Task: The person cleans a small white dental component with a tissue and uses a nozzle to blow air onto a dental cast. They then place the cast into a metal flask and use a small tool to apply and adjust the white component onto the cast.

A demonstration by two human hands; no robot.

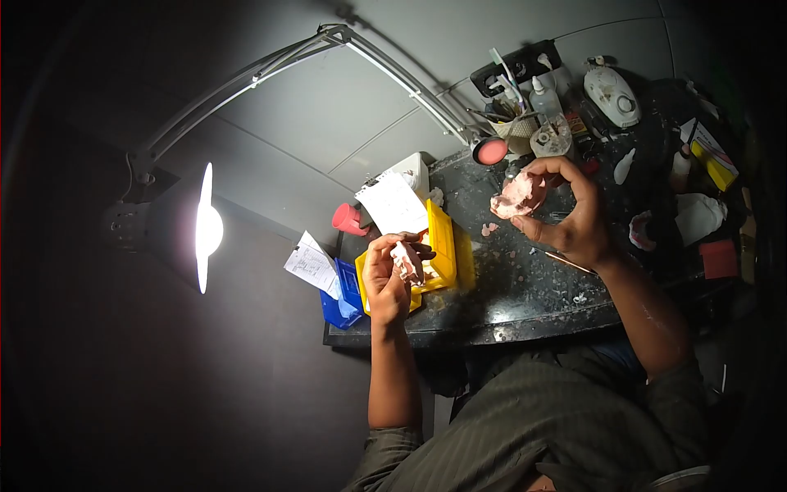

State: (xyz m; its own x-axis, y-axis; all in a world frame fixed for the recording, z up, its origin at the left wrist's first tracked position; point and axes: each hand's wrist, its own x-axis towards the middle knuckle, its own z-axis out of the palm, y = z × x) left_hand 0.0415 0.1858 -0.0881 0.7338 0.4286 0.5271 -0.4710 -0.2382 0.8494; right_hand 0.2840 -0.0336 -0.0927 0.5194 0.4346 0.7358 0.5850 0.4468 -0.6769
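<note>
My right hand [566, 217] holds a pale pink plaster dental cast [518, 197] up over the bench, pinched between thumb and fingers. In my left hand [387, 275] is a smaller pink-and-white dental cast [405, 261], held in front of the yellow bin [443, 246]. The two pieces are apart. Fingers and palms hide part of each cast, so their full shapes cannot be made out. Below the right-hand cast, small pink crumbs [489, 230] lie on the dark bench [500, 287].
A lit lamp [208, 230] on a jointed arm hangs at left. A blue bin [340, 307], a pink cup [350, 220] and papers [392, 203] surround the yellow bin. Bottles [544, 100], a brush pot [515, 127] and a white device [612, 97] stand at the back.
</note>
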